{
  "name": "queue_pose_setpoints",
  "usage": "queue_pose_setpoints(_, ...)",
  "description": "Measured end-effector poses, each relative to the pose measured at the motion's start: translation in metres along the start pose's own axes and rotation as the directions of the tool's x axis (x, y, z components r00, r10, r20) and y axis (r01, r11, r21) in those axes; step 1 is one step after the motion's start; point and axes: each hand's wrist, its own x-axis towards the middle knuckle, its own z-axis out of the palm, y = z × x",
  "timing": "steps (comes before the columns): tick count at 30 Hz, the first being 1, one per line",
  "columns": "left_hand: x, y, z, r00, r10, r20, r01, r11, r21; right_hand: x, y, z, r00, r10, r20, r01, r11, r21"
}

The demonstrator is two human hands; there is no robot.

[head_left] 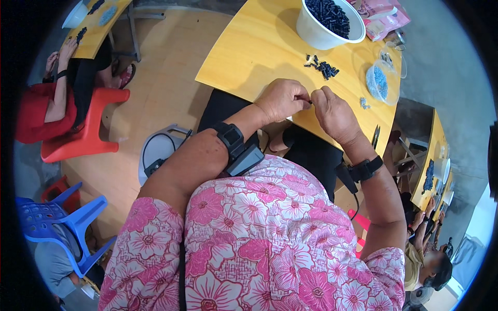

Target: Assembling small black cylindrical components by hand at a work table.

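My left hand (284,99) and my right hand (333,113) meet over the near edge of the wooden table (249,57), fingertips pinched together. Between them shows a small black cylindrical piece (310,102), mostly covered by the fingers. Just beyond lies a loose pile of small black cylindrical pieces (327,69). A white bucket (306,31) behind it is filled with more black pieces (329,18). To the right stands a clear plastic tub (392,88) of small light-blue parts (377,82), with a few blue parts (364,103) loose on the wood in front.
Dark tweezers (375,136) lie at the table's right edge. A pink package (381,18) stands at the back right. On the left, a person in red (49,111) sits on a red stool (88,132) at another table. A blue chair (67,223) stands lower left; other people work at the right.
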Motion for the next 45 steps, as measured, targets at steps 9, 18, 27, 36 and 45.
queue_pose_setpoints(9, -0.001, -0.004, 0.001, 0.996, 0.081, -0.024, -0.081, 0.997, -0.011, -0.022, -0.02, 0.026, 0.821, 0.568, -0.064, -0.295, 0.518, 0.803)
queue_pose_setpoints(18, 0.0, -0.003, 0.001, 0.995, 0.091, -0.029, -0.091, 0.996, -0.021, -0.024, -0.014, 0.035, 0.843, 0.485, -0.234, -0.186, 0.67, 0.719)
queue_pose_setpoints(27, -0.004, 0.001, 0.0, 1.0, 0.002, -0.016, -0.003, 0.998, -0.066, -0.021, -0.025, 0.037, 0.851, 0.454, -0.263, -0.187, 0.731, 0.657)
queue_pose_setpoints(36, 0.0, -0.002, -0.001, 1.0, 0.011, -0.009, -0.012, 0.996, -0.086, -0.019, -0.02, 0.047, 0.841, 0.411, -0.351, -0.127, 0.782, 0.611)
queue_pose_setpoints(45, 0.0, -0.004, -0.001, 0.998, -0.031, 0.046, 0.036, 0.993, -0.109, -0.011, -0.028, 0.044, 0.812, 0.415, -0.41, -0.133, 0.816, 0.563)
